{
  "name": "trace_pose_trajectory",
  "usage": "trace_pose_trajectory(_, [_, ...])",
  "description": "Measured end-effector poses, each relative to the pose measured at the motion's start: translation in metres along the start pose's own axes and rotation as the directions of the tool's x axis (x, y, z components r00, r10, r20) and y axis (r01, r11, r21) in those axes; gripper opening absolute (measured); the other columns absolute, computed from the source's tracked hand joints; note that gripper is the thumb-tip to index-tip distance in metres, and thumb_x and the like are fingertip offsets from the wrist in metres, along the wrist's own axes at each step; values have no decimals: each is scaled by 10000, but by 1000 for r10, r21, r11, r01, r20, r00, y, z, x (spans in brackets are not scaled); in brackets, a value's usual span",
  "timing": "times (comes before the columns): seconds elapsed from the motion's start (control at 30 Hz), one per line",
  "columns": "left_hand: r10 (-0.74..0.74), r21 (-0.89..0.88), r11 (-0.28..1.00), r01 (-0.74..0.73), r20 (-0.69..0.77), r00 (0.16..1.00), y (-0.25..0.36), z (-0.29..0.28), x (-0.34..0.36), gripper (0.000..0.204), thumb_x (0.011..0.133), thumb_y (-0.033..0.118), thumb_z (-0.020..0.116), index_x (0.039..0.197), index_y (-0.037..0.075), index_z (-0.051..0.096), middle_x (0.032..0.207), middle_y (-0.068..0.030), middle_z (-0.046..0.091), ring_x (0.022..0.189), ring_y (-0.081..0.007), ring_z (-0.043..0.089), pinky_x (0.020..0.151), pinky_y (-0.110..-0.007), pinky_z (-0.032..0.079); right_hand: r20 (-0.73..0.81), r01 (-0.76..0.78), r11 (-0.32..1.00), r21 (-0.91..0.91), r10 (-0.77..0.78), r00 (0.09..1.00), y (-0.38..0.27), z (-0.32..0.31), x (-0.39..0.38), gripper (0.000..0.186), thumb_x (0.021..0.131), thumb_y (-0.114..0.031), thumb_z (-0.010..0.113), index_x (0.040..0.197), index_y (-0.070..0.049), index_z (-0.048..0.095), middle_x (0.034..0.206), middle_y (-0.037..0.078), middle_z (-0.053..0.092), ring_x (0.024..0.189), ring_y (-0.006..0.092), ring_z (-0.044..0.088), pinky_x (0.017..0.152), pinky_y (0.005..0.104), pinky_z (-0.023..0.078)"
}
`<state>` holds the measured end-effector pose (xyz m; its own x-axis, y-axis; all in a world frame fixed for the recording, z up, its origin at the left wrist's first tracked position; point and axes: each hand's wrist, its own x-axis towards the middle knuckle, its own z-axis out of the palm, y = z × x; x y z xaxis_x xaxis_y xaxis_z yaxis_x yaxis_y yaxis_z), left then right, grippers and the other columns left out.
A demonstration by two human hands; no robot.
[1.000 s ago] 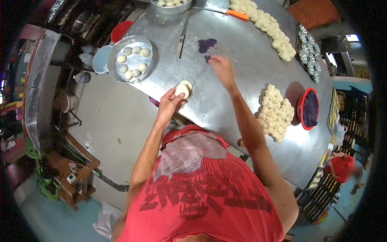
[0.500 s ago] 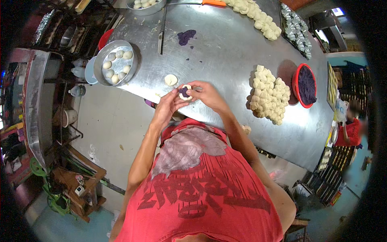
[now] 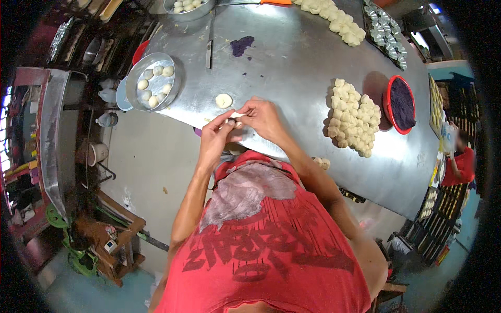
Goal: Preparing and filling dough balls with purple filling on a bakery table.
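Note:
Both my hands meet at the near edge of the metal table around a small piece of white dough with purple filling. My left hand pinches its left side, and my right hand pinches the dough's upper edge; the dough folds over, so little of the filling shows between the fingers. Just beyond my left fingers lies a flattened dough round. A heap of pale dough pieces sits to the right of my hands. Farther right stands a red bowl of purple filling.
At the left table edge, a round metal pan holds several dough balls. Beyond my hands lie a long blade and a purple filling lump. Foil cups on a dark tray stand far right. Another person in red is at the right.
My fingers have folded the dough up around the purple filling, which lay exposed before and is now mostly covered. The whole view has shifted slightly.

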<state>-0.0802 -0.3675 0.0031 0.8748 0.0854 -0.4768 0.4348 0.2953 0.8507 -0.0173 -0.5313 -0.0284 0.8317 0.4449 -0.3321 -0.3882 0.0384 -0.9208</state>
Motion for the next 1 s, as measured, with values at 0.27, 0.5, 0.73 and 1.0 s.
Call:
trace_pose_trajectory(0.27, [105, 141, 984, -112, 55, 993, -17, 1, 5, 413, 970, 63, 658, 1373, -8, 604, 1102, -91, 717, 855, -125, 686, 728, -240, 576, -92, 232, 868, -439, -300, 949, -4, -1, -23, 156, 840, 70, 699, 994, 61, 722, 1008, 86, 595, 894, 158, 686, 767, 286, 578])
trace_pose_trajectory(0.5, [209, 475, 848, -235, 110, 972, -10, 10, 17, 381, 924, 116, 728, 1297, 58, 678, 909, -44, 668, 712, -77, 556, 643, -257, 456, -43, 218, 951, -217, -233, 972, -42, -15, -32, 182, 837, 34, 702, 1013, 29, 749, 1009, 100, 635, 914, 187, 688, 754, 306, 553])
trace_pose_trajectory(0.73, [481, 756, 440, -485, 257, 838, -89, 9, 74, 83, 894, 35, 666, 890, -48, 667, 930, -198, 580, 860, -382, 611, 781, -444, 496, 87, 165, 402, -900, -206, 975, 26, -35, 0, 179, 864, -93, 640, 975, -13, 756, 895, 206, 649, 873, 409, 630, 790, 479, 524])
trace_pose_trajectory(1.0, [236, 568, 776, -274, 141, 961, -89, -11, 70, 269, 935, 53, 667, 1194, 15, 727, 1013, -104, 720, 904, -154, 674, 791, -291, 540, -143, 70, 795, -603, -194, 970, 70, -68, -2, 211, 858, -34, 637, 1039, -33, 746, 988, 174, 724, 912, 357, 684, 828, 415, 549])
